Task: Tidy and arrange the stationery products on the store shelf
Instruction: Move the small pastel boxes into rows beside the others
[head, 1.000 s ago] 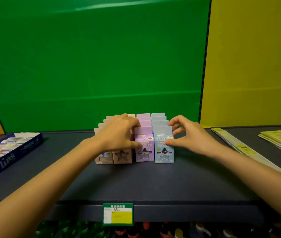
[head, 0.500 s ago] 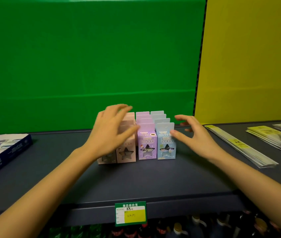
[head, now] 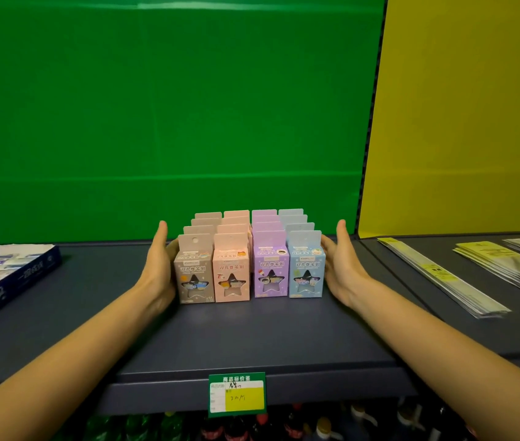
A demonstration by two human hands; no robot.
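Four rows of small star-window boxes stand together mid-shelf: a grey row (head: 194, 275), a pink row (head: 232, 273), a purple row (head: 270, 268) and a blue row (head: 306, 268), each several boxes deep. My left hand (head: 158, 262) lies flat, palm inward, against the left side of the grey row. Against the right side of the blue row rests my right hand (head: 343, 268), also flat with straight fingers. Neither hand is closed around a box. A narrow gap separates the pink and purple rows.
The boxes stand on a dark grey shelf (head: 252, 338) with a green price tag (head: 237, 394) on its front lip. A blue tray of small packs (head: 7, 275) sits at the left. Long flat packets (head: 437, 275) and yellow-green packs (head: 503, 262) lie at the right. Bottles (head: 284, 428) stand below.
Both hands left the tops and fronts of the boxes, spread outward, and now sit flat against the two outer sides of the block. The rows look straighter.
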